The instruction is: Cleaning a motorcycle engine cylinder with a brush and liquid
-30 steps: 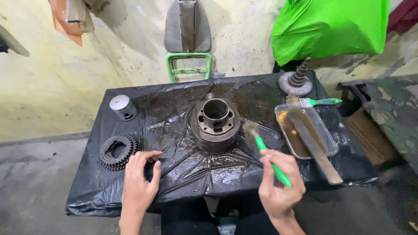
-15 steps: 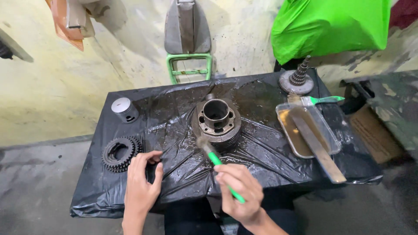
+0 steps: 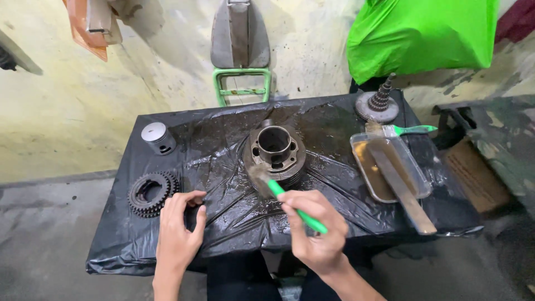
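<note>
Concrete floor (image 3: 50,234) nearest, grey and stained. Counter (image 3: 234,223) sits above it, wrapped in wet, wrinkled black plastic. Left hand (image 3: 178,234) rests flat at the near edge, fingers loosely curled, holding nothing; fingertips just beside a toothed gear ring (image 3: 151,192). Right hand (image 3: 315,231) is closed around the green handle of a brush (image 3: 278,192); bristle end touches the near lower flank of the engine cylinder (image 3: 275,151), which stands upright mid-counter, bore facing up. So the cylinder is just beyond the right hand, slightly left of it. Metal tray (image 3: 362,161) to the right with brown liquid, a flat metal bar (image 3: 401,187) lying across it. Second green-handled brush (image 3: 409,130) behind the tray. Piston (image 3: 157,137) far left. Stepped gear shaft (image 3: 379,103) far right corner. Behind: stained yellowish wall (image 3: 56,100), green metal frame (image 3: 241,83), bright green cloth (image 3: 423,33).
</note>
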